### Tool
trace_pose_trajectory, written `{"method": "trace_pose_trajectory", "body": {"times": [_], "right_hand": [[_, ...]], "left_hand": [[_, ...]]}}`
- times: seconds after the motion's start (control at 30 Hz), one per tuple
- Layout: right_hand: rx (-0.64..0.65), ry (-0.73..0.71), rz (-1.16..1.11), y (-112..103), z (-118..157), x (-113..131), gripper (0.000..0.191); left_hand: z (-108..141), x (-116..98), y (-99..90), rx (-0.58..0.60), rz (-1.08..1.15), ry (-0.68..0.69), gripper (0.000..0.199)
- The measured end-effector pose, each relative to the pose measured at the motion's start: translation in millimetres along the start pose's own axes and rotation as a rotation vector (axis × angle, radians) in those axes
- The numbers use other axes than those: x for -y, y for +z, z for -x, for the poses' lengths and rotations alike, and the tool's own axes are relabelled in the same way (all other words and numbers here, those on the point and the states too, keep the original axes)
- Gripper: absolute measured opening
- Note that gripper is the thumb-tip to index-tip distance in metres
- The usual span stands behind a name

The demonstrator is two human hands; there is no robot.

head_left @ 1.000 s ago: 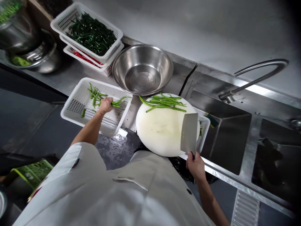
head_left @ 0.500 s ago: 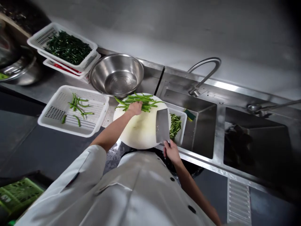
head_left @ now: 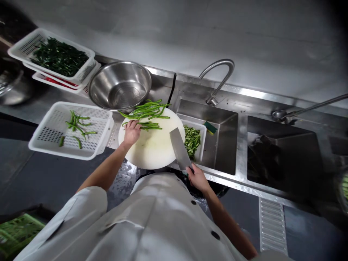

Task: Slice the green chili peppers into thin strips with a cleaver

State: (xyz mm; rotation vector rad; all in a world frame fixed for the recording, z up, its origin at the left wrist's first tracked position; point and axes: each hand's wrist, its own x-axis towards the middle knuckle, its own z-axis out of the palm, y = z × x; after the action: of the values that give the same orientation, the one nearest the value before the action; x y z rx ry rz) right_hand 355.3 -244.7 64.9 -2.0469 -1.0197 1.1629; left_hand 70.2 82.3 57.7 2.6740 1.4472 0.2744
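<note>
A round white cutting board (head_left: pixel 152 146) lies at the middle of the counter. Across its far side is a pile of long green chillies (head_left: pixel 148 110). My left hand (head_left: pixel 132 133) rests on the board, its curled fingers closed over the left ends of a smaller bunch of green chillies (head_left: pixel 150 125). My right hand (head_left: pixel 198 177) grips a cleaver (head_left: pixel 179 147) by its handle, the broad blade tilted over the board's right edge. A white tray (head_left: pixel 202 148) of cut green pieces (head_left: pixel 192 140) sits just right of the blade.
To the left, a white perforated basket (head_left: pixel 43 141) contains several green chillies. Behind are a steel bowl (head_left: pixel 119 85) and stacked baskets (head_left: pixel 24 49) with dark green vegetables. On the right come a sink (head_left: pixel 227 145) with a sponge (head_left: pixel 210 127), a faucet (head_left: pixel 231 67) and a second sink (head_left: pixel 282 145).
My left hand has drawn nearer and left, and a smaller bunch of chillies now lies apart from the pile. The cleaver has turned, its tip swinging left. The whole view has shifted.
</note>
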Motion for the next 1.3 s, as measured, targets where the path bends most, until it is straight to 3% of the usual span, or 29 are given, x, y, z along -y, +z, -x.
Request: {"method": "trace_pose_trajectory", "body": {"times": [0.07, 0.17, 0.3, 0.4, 0.47, 0.6, 0.77, 0.93, 1.3], "right_hand": [[0.017, -0.046, 0.083, -2.8, -2.7, 3.3, 0.028], [0.049, -0.124, 0.247, -10.1, -2.0, 8.2, 0.028], [0.131, -0.187, 0.477, -21.0, 5.7, 11.9, 0.028], [0.198, -0.201, 0.631, -26.7, 10.0, 14.4, 0.027], [0.217, -0.204, 0.697, -28.8, 11.1, 16.5, 0.025], [0.235, -0.222, 0.745, -29.6, 12.2, 20.5, 0.025], [0.252, -0.234, 0.728, -24.3, 14.0, 25.4, 0.025], [0.307, -0.21, 0.802, -19.7, 17.3, 40.2, 0.026], [0.45, -0.149, 0.999, -16.2, 15.8, 77.5, 0.034]], "left_hand": [[15.8, -1.3, -6.5, -0.027, 0.0, -0.018, 0.031], [43.7, -17.9, -3.3, -0.007, 0.033, 0.11, 0.035], [82.0, -50.8, 25.8, 0.051, 0.058, 0.239, 0.034], [98.8, -59.6, 43.5, 0.096, 0.073, 0.257, 0.03], [102.3, -56.2, 45.2, 0.117, 0.087, 0.274, 0.033], [103.0, -47.5, 31.6, 0.151, 0.104, 0.285, 0.043], [108.8, -54.2, 25.2, 0.219, 0.122, 0.266, 0.044], [111.2, -57.3, 43.0, 0.135, 0.136, 0.122, 0.041], [116.7, -49.0, 72.2, -0.068, 0.204, 0.131, 0.034]]}}
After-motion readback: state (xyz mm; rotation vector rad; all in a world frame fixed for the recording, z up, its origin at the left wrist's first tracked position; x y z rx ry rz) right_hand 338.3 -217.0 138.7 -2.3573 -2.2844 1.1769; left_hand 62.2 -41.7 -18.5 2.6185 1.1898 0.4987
